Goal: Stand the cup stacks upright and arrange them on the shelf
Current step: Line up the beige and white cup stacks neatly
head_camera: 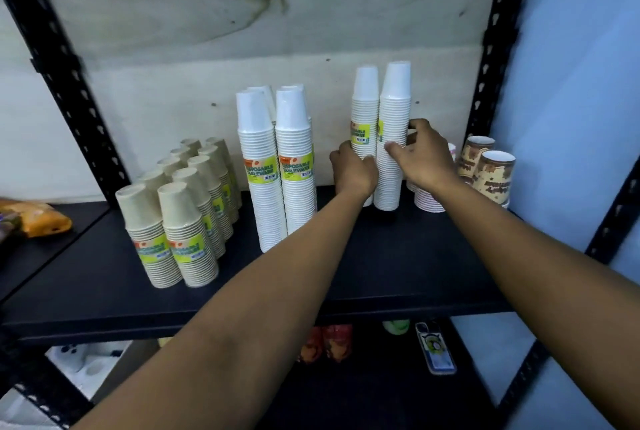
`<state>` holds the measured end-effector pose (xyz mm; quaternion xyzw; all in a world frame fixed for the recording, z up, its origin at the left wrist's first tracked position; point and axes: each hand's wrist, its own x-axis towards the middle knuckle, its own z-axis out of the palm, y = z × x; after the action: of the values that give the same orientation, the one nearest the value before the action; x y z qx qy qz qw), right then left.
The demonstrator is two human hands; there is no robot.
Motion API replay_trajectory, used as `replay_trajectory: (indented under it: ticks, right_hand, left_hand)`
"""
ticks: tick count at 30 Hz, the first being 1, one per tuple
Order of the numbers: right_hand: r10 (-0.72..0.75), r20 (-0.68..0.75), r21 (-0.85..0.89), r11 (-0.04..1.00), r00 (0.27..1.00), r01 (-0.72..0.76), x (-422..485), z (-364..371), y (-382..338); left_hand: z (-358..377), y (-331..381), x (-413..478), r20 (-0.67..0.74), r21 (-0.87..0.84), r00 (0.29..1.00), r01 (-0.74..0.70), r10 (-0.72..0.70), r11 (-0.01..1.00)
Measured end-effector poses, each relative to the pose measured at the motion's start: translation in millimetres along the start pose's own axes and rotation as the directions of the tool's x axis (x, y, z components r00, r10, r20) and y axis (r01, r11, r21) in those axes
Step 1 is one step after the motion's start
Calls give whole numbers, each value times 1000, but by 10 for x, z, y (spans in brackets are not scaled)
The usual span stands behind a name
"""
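Observation:
Two tall white cup stacks stand upright side by side at the back right of the black shelf (398,267). My left hand (353,171) grips the left white stack (364,118) low down. My right hand (420,156) grips the right white stack (394,118) around its middle, fingers curled round its far side. Further left, two more pairs of tall white stacks (277,166) with green labels stand upright. Several shorter beige cup stacks (183,218) stand in two rows at the left.
Brown patterned cup stacks (491,166) and a low white stack (429,201) stand at the far right by the black upright post (491,48). An orange packet (41,220) lies on the neighbouring shelf at left. A phone (436,346) and bottles sit on the shelf below.

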<state>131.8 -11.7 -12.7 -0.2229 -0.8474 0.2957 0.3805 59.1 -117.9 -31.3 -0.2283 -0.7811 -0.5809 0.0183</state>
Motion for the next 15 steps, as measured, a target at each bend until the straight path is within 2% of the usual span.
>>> replay_trajectory:
  ticks: [2, 5, 8, 12, 15]
  right_hand:
    - [-27, 7, -39, 999, 1000, 27, -128, -150, -56]
    - [-43, 27, -61, 997, 999, 45, -349, -327, -100]
    - [-39, 32, -21, 999, 999, 40, -620, -451, -163]
    - [-32, 49, 80, 996, 998, 28, -988, -484, -272]
    - [-56, 71, 145, 988, 996, 45, -1212, -410, -363]
  left_hand:
    - [-72, 48, -158, -2, 7, 999, -53, 53, 999]
    - [-162, 60, -416, 20, -33, 998, -56, 56, 998]
    - [-286, 16, -713, 29, -67, 996, -81, 83, 994]
    - [-554, -122, -1082, -1, -25, 988, -154, 154, 988]
    - [-780, -229, -1269, -22, -53, 989, -149, 148, 987]
